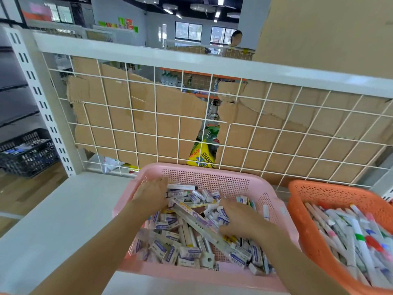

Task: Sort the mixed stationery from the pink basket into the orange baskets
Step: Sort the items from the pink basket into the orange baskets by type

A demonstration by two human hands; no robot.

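Digging among erasers (189,251) in the pink basket (212,167), left hand (152,193) and right hand (238,220) reach fingers down, any hold impossible to tell; best lift one kind per grab

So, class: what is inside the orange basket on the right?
White-barrelled markers with coloured caps fill the orange basket. Anything beneath the top layer is covered, and its near end is out of frame.

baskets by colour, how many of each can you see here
pink basket: 1
orange basket: 1
black basket: 1
total: 3
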